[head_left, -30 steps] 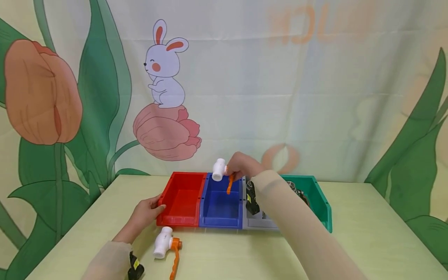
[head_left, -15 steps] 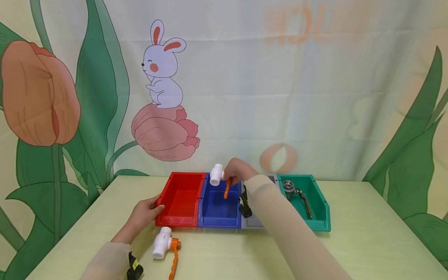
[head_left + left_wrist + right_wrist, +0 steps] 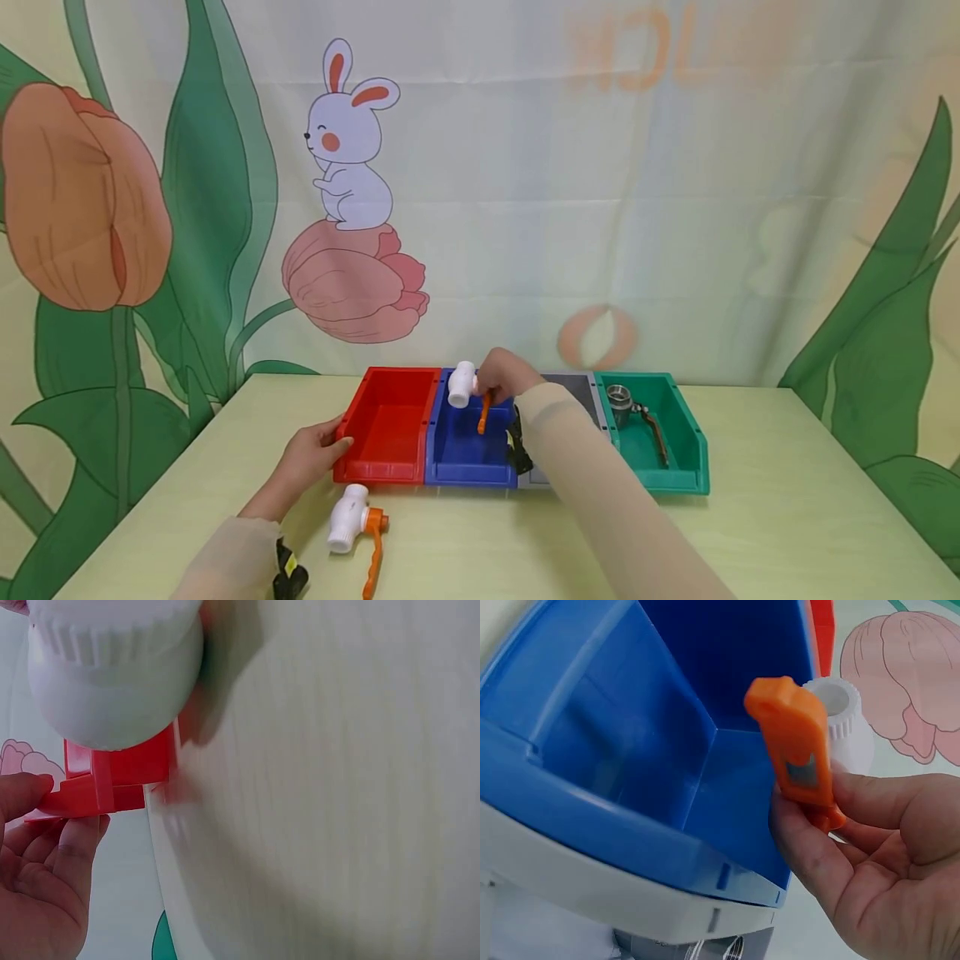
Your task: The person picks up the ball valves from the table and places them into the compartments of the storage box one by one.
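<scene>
My right hand [image 3: 506, 375] pinches a white plastic ball valve [image 3: 462, 385] by its orange lever handle [image 3: 795, 739]. The valve is over the blue bin [image 3: 474, 477], with the lever hanging down. In the right wrist view the thumb and fingers close round the base of the lever. My left hand [image 3: 306, 458] grips the left wall of the red bin [image 3: 386, 475], thumb on the rim and fingers on the outer side. A second white ball valve [image 3: 347, 521] with an orange lever lies on the table before the red bin.
A grey bin [image 3: 581, 392] adjoins the blue one, partly behind my right forearm; shiny metal shows in it in the right wrist view. The green bin [image 3: 693, 475] at the right end holds a metal valve [image 3: 620, 404] with a lever. A printed curtain [image 3: 480, 208] hangs behind the table.
My right hand has lowered toward the blue bin with the white valve, shifting slightly left. The green bin's contents have come into clearer view. My left hand keeps its hold on the red bin.
</scene>
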A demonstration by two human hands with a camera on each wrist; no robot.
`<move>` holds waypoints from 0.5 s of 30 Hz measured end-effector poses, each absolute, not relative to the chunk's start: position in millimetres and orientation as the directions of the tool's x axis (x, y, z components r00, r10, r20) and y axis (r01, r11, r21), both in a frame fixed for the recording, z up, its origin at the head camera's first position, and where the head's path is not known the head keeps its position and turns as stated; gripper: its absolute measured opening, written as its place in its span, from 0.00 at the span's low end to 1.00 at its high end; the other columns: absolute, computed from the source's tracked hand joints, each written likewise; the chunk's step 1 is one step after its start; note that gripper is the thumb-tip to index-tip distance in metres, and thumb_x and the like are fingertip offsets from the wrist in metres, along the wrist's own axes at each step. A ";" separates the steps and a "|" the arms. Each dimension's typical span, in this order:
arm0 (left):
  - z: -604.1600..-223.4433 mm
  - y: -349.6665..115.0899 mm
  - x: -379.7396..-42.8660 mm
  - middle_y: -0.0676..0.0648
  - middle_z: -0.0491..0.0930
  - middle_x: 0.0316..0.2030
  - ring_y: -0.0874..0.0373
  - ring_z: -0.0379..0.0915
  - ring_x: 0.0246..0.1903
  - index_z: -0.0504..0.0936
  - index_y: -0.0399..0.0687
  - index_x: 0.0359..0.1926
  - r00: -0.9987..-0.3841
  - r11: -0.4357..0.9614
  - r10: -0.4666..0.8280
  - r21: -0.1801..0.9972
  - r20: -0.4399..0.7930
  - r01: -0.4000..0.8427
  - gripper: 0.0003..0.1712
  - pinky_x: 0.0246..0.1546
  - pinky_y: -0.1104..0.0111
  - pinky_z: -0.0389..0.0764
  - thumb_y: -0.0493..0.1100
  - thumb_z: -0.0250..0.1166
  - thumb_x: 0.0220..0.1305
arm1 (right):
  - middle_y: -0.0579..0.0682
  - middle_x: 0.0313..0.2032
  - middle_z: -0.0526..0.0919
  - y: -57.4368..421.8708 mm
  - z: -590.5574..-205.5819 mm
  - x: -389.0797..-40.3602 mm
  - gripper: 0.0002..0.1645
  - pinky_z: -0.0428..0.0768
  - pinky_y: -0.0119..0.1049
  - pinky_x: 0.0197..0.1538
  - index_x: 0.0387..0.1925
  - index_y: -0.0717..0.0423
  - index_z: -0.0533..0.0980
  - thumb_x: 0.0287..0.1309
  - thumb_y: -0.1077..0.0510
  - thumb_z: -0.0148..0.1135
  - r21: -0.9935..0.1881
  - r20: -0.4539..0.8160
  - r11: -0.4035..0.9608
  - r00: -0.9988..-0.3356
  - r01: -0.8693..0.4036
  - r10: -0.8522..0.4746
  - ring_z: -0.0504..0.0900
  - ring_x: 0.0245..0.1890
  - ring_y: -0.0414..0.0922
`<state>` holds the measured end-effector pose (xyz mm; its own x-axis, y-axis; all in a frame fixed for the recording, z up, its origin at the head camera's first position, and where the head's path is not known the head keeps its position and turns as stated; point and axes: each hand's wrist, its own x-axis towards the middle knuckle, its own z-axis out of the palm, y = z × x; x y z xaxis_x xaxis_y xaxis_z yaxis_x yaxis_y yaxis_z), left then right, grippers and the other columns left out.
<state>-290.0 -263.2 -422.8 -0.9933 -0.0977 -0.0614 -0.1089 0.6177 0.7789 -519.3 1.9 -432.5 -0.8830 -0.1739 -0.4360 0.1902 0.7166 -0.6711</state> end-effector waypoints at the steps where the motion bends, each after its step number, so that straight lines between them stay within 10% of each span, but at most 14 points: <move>1: -422.6 -263.2 -290.2 0.27 0.68 0.70 0.32 0.73 0.64 0.57 0.33 0.77 -0.993 0.617 -0.097 0.780 -0.062 -0.109 0.34 0.62 0.51 0.81 0.38 0.57 0.76 | 0.61 0.36 0.82 0.4 -435.1 -520.8 0.08 0.91 0.41 0.40 0.33 0.71 0.82 0.59 0.66 0.71 -0.663 -0.428 0.727 -0.888 0.181 -0.169 0.87 0.35 0.55; 15: -423.9 -263.6 -291.3 0.27 0.68 0.71 0.32 0.72 0.65 0.57 0.34 0.77 -0.992 0.618 -0.104 0.777 -0.072 -0.121 0.35 0.62 0.50 0.80 0.38 0.57 0.76 | 0.57 0.36 0.81 -12.9 -468.2 -540.1 0.06 0.90 0.38 0.34 0.31 0.68 0.82 0.63 0.67 0.65 -0.619 -0.390 0.768 -0.913 0.166 -0.116 0.88 0.31 0.53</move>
<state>-291.3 -263.6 -423.9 -0.9920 -0.1037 -0.0721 -0.1210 0.6177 0.7770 -540.1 -12.9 -468.2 -0.9133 -0.1165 -0.3903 0.1664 0.7679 -0.6185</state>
